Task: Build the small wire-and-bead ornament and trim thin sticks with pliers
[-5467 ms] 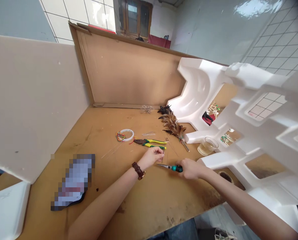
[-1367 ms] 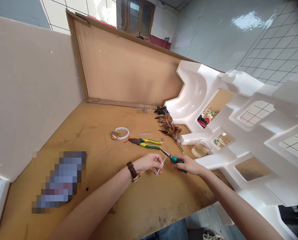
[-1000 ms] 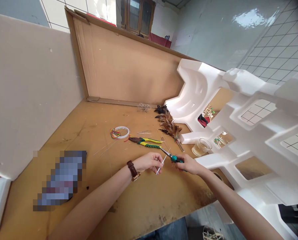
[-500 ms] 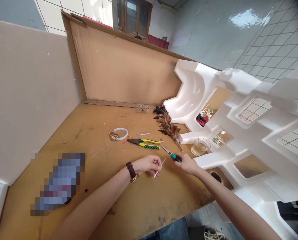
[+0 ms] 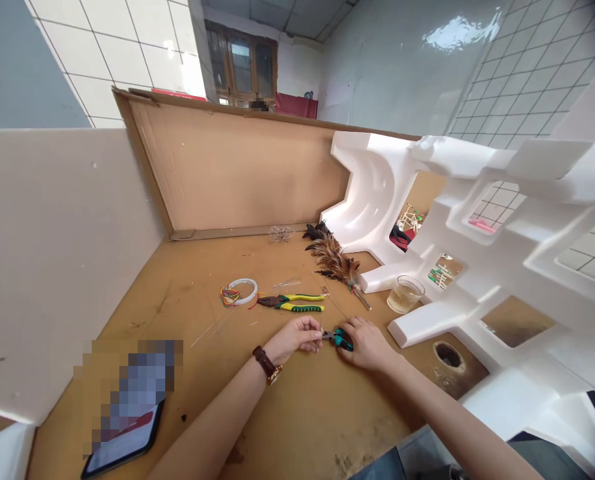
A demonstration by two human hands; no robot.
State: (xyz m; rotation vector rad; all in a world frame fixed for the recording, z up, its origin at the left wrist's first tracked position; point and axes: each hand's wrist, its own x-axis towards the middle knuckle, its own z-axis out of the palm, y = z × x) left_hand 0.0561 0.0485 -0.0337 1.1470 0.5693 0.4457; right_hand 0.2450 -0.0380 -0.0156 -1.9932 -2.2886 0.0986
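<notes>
My left hand (image 5: 303,335), with a brown-strapped watch (image 5: 267,363) on the wrist, pinches a thin pale stick (image 5: 318,339). To its right, my right hand (image 5: 364,341) is closed around small green-and-black pliers (image 5: 341,339). Their jaws point left and meet the stick, or come very close to it; the exact contact is too small to tell. Just beyond both hands lie larger pliers (image 5: 300,307) with yellow-green handles. A white ring (image 5: 247,291) with coloured threads (image 5: 230,295) rests left of those.
A brown feather bundle (image 5: 334,260) lies behind, near a glass of liquid (image 5: 406,295). White foam packing (image 5: 507,267) stands at the right. A wire coil (image 5: 281,233) sits by the cardboard wall (image 5: 242,167). A phone (image 5: 127,443) lies front left.
My right hand has turned and lowered, bringing the small pliers to the stick. The stick now looks more upright in my left hand. The camera view has shifted.
</notes>
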